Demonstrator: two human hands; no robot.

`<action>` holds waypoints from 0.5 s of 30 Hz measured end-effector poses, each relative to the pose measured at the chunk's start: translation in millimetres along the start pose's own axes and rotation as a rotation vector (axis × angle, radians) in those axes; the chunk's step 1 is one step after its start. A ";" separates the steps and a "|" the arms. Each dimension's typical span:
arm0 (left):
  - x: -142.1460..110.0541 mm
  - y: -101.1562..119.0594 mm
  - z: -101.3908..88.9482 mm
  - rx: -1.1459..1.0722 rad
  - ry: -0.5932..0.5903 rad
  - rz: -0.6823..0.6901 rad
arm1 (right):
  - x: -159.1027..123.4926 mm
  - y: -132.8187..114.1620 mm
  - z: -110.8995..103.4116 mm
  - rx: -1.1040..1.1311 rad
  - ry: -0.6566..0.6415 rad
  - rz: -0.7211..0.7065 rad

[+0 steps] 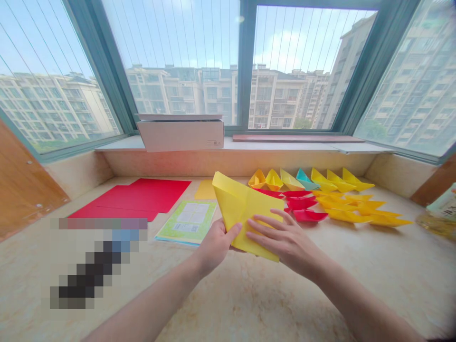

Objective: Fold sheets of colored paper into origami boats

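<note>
A folded sheet of yellow paper (pixel 245 209) is held up above the counter, tilted, its upper left end standing partly apart in layers. My left hand (pixel 215 242) grips its lower left edge, thumb on the front and fingers behind. On the right side, my right hand (pixel 281 237) lies over the paper's face with fingers stretched across it; its thumb is hidden. Behind the paper to the right stand several folded paper boats: yellow ones (pixel 349 214), red ones (pixel 309 216) and a teal one (pixel 306 178).
Red paper sheets (pixel 131 199) lie at the left, beside a green-covered paper pack (pixel 188 221) and a yellow sheet (pixel 204 189). A white box (pixel 181 133) sits on the window sill. A jar (pixel 441 213) stands at the far right. A blurred patch (pixel 96 266) covers something front left.
</note>
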State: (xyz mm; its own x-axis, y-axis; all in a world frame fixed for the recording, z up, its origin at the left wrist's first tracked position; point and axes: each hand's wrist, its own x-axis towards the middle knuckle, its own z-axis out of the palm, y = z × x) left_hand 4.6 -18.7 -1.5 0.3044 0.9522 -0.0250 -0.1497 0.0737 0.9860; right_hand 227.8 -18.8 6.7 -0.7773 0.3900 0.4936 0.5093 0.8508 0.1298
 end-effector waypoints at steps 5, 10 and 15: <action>-1.9 -2.8 7.0 0.051 0.001 -0.001 | 0.6 -1.7 10.6 0.210 0.143 0.139; -5.9 -0.7 12.4 -0.010 -0.106 -0.008 | 6.1 -7.3 14.5 0.465 0.327 0.495; -10.4 0.1 17.2 -0.072 -0.171 -0.045 | 14.0 -12.8 9.2 0.829 0.223 0.773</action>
State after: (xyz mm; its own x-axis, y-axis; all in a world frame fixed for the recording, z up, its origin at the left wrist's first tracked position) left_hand 17.6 -33.6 1.7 0.4667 0.8837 -0.0342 -0.1977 0.1419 0.9699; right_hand 207.0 -21.0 3.9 -0.2390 0.9070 0.3468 0.3577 0.4142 -0.8369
